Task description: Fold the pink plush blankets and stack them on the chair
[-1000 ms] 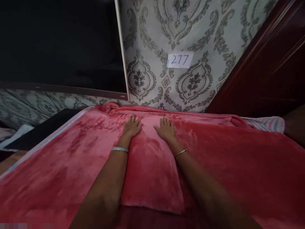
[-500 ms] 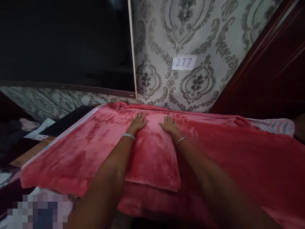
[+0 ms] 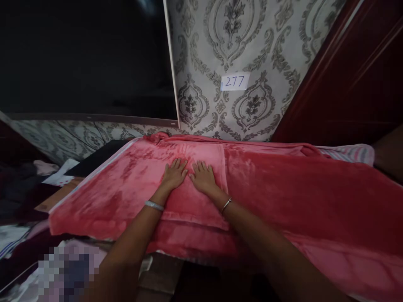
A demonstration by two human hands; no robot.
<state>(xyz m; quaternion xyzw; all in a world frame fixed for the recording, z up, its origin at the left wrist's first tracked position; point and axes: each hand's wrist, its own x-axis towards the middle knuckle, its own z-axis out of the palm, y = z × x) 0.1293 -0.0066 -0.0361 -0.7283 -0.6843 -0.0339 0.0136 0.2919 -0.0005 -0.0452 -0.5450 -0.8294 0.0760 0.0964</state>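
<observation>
A pink-red fleece blanket [image 3: 283,193] lies spread over a raised flat surface in front of me. A folded pink-red fleece piece [image 3: 201,201] rests on top of it near the middle. My left hand [image 3: 174,173] lies flat on that piece, fingers stretched out, with a silver bangle on the wrist. Beside it my right hand [image 3: 203,177] also lies flat with fingers spread, almost touching the left, and wears a thin bracelet. Neither hand holds anything.
A patterned wall [image 3: 252,50] stands behind, with a paper label reading 277 [image 3: 234,81]. A dark screen [image 3: 82,58] fills the upper left. Dark red wooden furniture [image 3: 352,84] stands at the right. A striped cloth [image 3: 349,153] shows at the blanket's far right; clutter [image 3: 22,184] lies at the left.
Both hands have slid back toward me over the folded piece and come together side by side. The view has pulled back, showing the blanket's front edge.
</observation>
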